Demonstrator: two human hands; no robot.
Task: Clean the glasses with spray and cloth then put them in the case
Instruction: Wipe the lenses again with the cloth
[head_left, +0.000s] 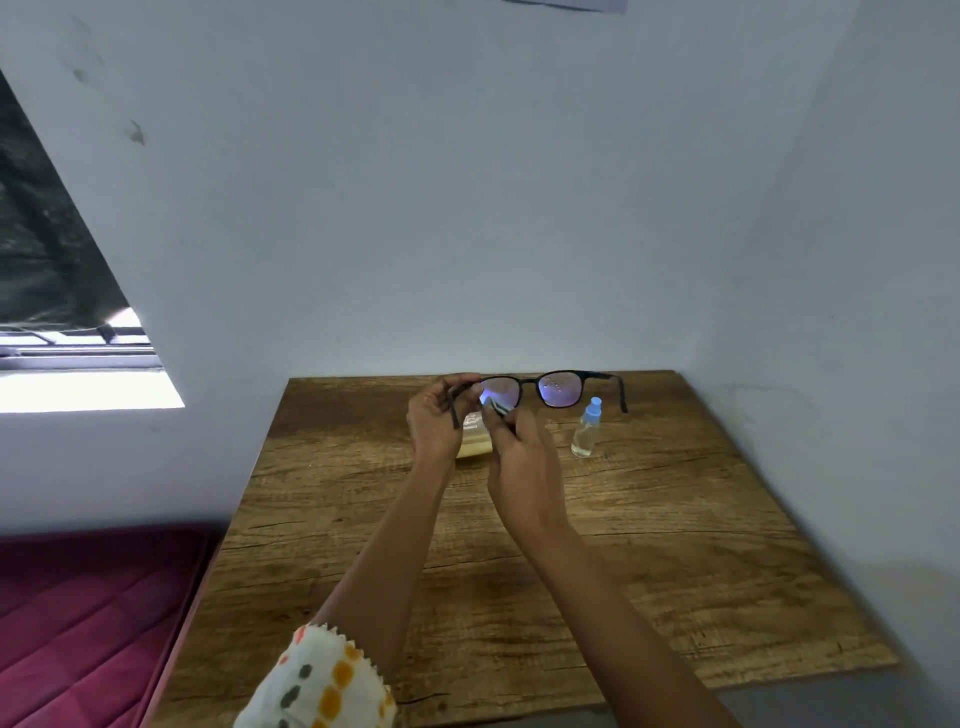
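Head view. Black-framed glasses (530, 383) held up above the far end of a wooden table (649, 545), temples unfolded and pointing toward the person. Droplets or smears visible on both lenses, which show a violet sheen.

Left hand (434, 423) grips the frame at its left corner, fingers curled round the hinge and temple.

Right hand (519, 460) pinches a small cloth (500, 408) between thumb and fingertips, pressed against the lower edge of the left lens. Most of the cloth is hidden by the fingers; its colour is hard to make out.

Pale yellow case (475, 448) lies on the table directly behind and below both hands, largely covered by them; cannot tell whether it stands open.

Clear spray bottle (586, 431) with a light blue cap stands upright on the table just right of the hands, under the right lens.

Left forearm carries a white sleeve (322, 675) with orange and grey spots. Maroon quilted mattress (78, 623) beside the table at left.
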